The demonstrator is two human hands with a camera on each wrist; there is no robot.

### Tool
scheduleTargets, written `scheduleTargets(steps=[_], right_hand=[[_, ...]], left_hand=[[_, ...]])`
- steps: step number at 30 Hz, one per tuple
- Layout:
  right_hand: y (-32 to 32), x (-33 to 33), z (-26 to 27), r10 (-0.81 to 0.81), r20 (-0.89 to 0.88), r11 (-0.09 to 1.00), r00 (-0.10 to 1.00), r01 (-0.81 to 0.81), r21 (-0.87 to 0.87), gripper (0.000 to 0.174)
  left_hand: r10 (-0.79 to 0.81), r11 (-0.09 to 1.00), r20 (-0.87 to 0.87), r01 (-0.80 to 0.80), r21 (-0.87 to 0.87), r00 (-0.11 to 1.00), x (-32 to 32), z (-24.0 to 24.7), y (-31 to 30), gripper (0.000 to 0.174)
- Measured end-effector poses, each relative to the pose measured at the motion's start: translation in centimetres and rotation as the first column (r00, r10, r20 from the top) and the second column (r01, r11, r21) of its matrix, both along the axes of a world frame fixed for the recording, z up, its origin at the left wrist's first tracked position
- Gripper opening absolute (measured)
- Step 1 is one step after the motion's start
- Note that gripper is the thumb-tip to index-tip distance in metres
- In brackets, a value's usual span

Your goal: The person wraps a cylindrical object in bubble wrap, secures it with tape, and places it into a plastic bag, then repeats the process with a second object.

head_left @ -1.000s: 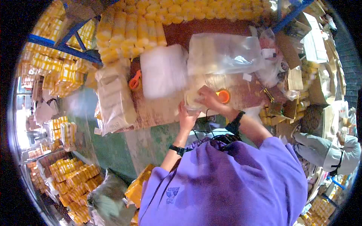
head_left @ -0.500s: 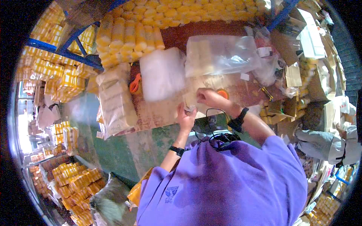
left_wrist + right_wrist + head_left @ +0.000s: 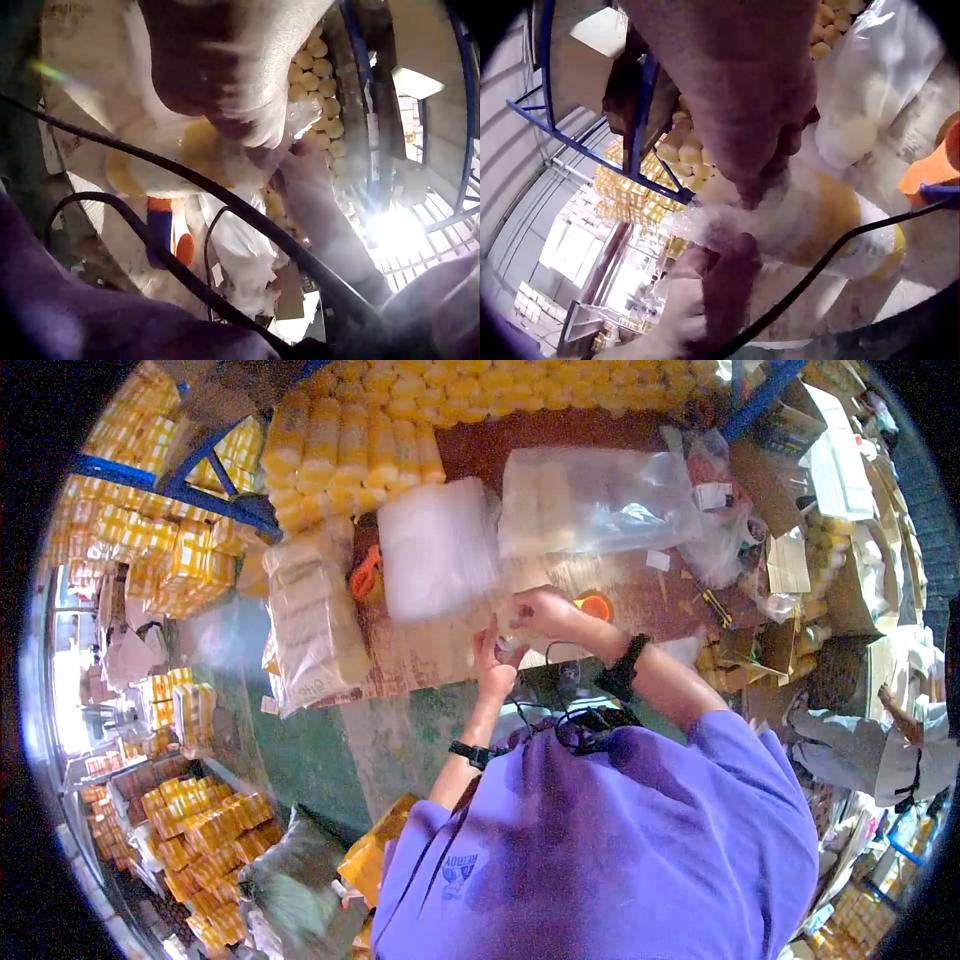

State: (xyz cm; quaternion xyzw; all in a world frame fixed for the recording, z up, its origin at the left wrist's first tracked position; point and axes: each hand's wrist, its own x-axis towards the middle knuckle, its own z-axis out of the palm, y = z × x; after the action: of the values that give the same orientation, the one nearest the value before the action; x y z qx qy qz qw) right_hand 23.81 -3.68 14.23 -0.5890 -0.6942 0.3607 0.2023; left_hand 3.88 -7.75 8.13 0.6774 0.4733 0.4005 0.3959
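A roll in clear plastic wrap with yellow bands (image 3: 832, 217) lies across both wrist views, its gathered plastic end at the fingers. My left hand (image 3: 495, 660) holds that end, and its thumb and fingers show close against the plastic in the right wrist view. Beside it, my right hand (image 3: 545, 612) pinches the wrap with curled fingers. The two hands nearly meet over the table's front edge. In the head view they hide most of the roll. An orange tape dispenser (image 3: 597, 607) sits just right of the right hand.
A white stack of sheets (image 3: 435, 555) and a clear plastic bag (image 3: 600, 500) lie behind the hands. Orange scissors (image 3: 367, 572) and a bagged bundle (image 3: 315, 615) are at left. Yellow rolls (image 3: 350, 445) fill the back. A dark cable (image 3: 810, 289) crosses before the roll.
My right hand has come off the roll's pale round face and draws at the plastic end. The left hand stays at about the same place, its index finger now straighter.
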Motion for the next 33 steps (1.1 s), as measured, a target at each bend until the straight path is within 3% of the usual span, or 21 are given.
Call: scheduleTargets(steps=[2, 5, 8, 11, 14, 17, 20, 23, 26, 27, 29, 30, 31, 33], right_hand=[[-0.2, 0.6, -0.3, 0.014, -0.005, 1.0, 1.0, -0.014, -0.007, 0.029], [-0.7, 1.4, -0.7, 0.109, -0.004, 0.987, 0.994, -0.108, 0.117, 0.029], [-1.1, 1.9, -0.8, 0.094, -0.148, 0.991, 0.984, -0.079, 0.107, 0.028], [-1.3, 2.0, -0.4, 0.063, -0.151, 0.991, 0.987, -0.044, 0.124, 0.022], [-1.3, 2.1, -1.3, 0.065, -0.178, 0.981, 0.982, -0.03, 0.191, 0.016], [-1.2, 2.1, -3.0, 0.023, -0.149, 0.992, 0.989, -0.004, 0.127, 0.016], [-2.0, 1.5, -0.8, 0.03, -0.235, 0.999, 0.971, -0.025, 0.023, 0.02], [-2.3, 1.9, -1.3, 0.123, -0.27, 0.983, 0.955, -0.08, 0.164, 0.034], [-3.3, 0.9, 2.6, 0.104, -0.301, 0.985, 0.948, -0.058, 0.16, 0.051], [-3.5, 0.8, 3.9, 0.025, -0.258, 1.0, 0.966, -0.025, 0.006, 0.056], [-3.4, 0.7, 4.3, -0.061, -0.216, 0.993, 0.975, 0.038, -0.109, 0.048], [-3.3, 0.6, 4.3, -0.101, -0.192, 0.984, 0.976, 0.07, -0.163, 0.044], [-3.4, 0.7, 3.1, -0.072, -0.209, 0.996, 0.975, 0.059, -0.065, 0.038], [-3.4, 0.7, 0.8, -0.011, -0.231, 0.99, 0.973, 0.043, 0.132, 0.027]], left_hand=[[-0.017, 1.0, 0.047, 0.017, -0.01, 0.999, 0.0, -0.4, 0.2, 0.081], [0.005, 1.0, 0.1, -0.005, -0.005, 0.995, 0.0, -1.2, 0.6, 0.076], [0.034, 0.999, -0.071, -0.031, 0.042, 0.997, 0.3, 0.6, 0.4, 0.073], [0.072, 0.997, 0.008, -0.072, 0.023, 0.997, 1.1, 0.9, 0.3, 0.067], [0.096, 0.988, -0.095, -0.083, 0.132, 0.991, 1.4, 1.2, 0.4, 0.062], [0.077, 0.975, -0.147, -0.044, 0.22, 0.986, 1.5, 1.0, 0.5, 0.057], [0.11, 0.962, -0.162, -0.064, 0.264, 0.981, 2.0, -0.6, 0.4, 0.049], [0.184, 0.961, -0.192, -0.136, 0.239, 0.964, 2.3, -2.4, 0.5, 0.035], [0.146, 0.975, -0.159, -0.115, 0.188, 0.976, 2.7, -0.1, 0.2, 0.037], [0.107, 0.974, -0.13, -0.078, 0.211, 0.986, 2.2, -2.8, 0.6, 0.04], [0.114, 0.984, 0.13, -0.094, -0.154, 0.985, 2.6, -5.8, 0.8, 0.034], [0.099, 0.986, 0.069, -0.088, -0.142, 0.993, 2.7, -5.5, 0.9, 0.032], [0.083, 0.988, 0.008, -0.082, -0.128, 0.996, 2.9, -4.3, 1.1, 0.03], [0.086, 0.965, -0.48, 0.047, 0.259, 0.873, 2.8, -1.8, 1.5, 0.028]])
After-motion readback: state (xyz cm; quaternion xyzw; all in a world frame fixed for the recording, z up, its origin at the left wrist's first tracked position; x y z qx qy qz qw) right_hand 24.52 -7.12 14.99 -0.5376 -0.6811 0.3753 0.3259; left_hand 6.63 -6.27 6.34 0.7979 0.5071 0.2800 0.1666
